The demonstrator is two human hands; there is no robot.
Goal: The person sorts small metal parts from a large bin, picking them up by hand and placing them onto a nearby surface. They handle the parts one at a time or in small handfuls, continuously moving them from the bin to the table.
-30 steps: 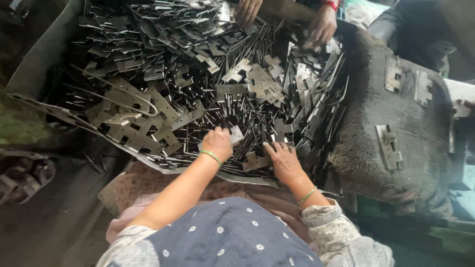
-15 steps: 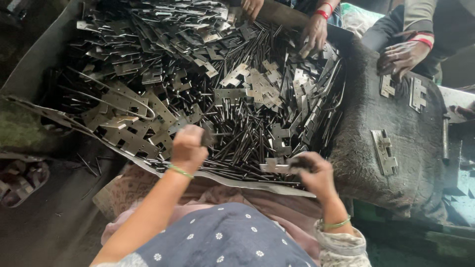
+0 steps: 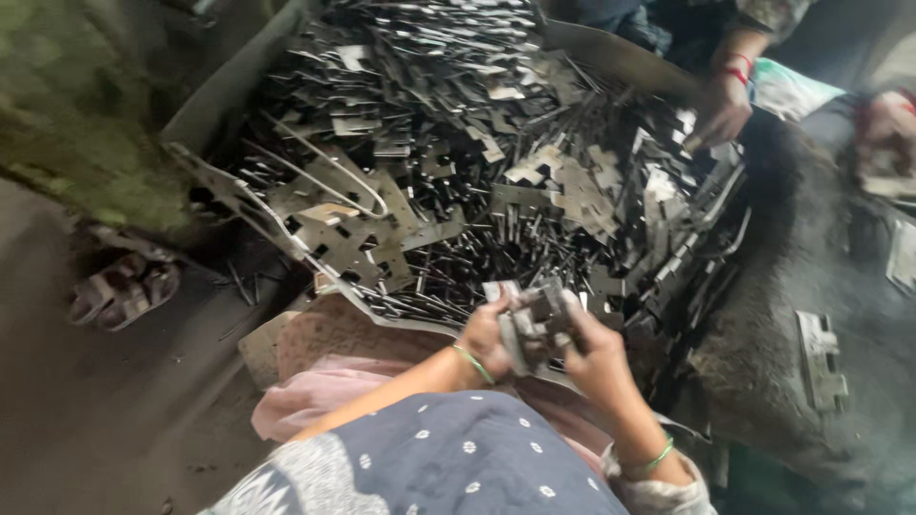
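A big heap of flat, notched metal stampings (image 3: pixel 496 181) fills the area in front of me. Close to my lap, my left hand (image 3: pixel 487 334) and my right hand (image 3: pixel 596 358) meet and together grip a small stack of metal pieces (image 3: pixel 534 319) just above the near edge of the heap. Thin green bangles circle both of my wrists. My blue dotted sleeve and pink cloth cover the bottom of the view.
Another person's hand (image 3: pixel 720 114) with a red bangle reaches into the heap's far right side. A dark grey fuzzy mat (image 3: pixel 821 286) on the right carries a few metal brackets (image 3: pixel 822 362). A pair of sandals (image 3: pixel 119 291) lies on the floor at left.
My hands were apart over the heap, the right one picking at pieces. They have drawn together near my lap, holding a small stack of metal pieces. The camera has swung left.
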